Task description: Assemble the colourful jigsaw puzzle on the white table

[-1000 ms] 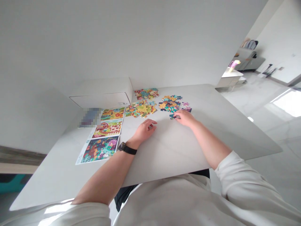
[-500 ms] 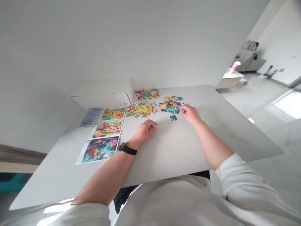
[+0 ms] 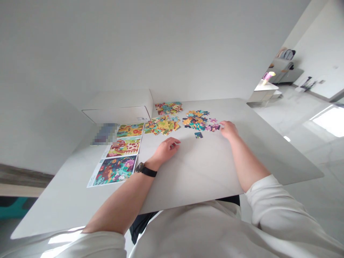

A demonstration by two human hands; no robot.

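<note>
My right hand (image 3: pixel 228 129) is at the right end of a small group of purple jigsaw puzzle pieces (image 3: pixel 212 127). Its fingertips are pinched at the edge of a dark-and-purple piece there, partly hidden by them. To the left of this group lies a heap of orange, teal and dark blue puzzle pieces (image 3: pixel 195 118). One dark blue piece (image 3: pixel 198 135) lies alone just in front of that heap. My left hand (image 3: pixel 168 147), with a black watch on the wrist, rests on the table, fingers loosely bent and apart, holding nothing.
A yellow-green heap of pieces (image 3: pixel 164 125) lies beyond my left hand, with another mixed heap (image 3: pixel 169 108) behind it. Three printed picture sheets (image 3: pixel 116 171) lie in a column at left. A white box (image 3: pixel 115 114) stands against the wall on the white table (image 3: pixel 193 179).
My right hand has moved a little to the right, uncovering the purple pieces beside the dark heap. My left hand has stayed in place.
</note>
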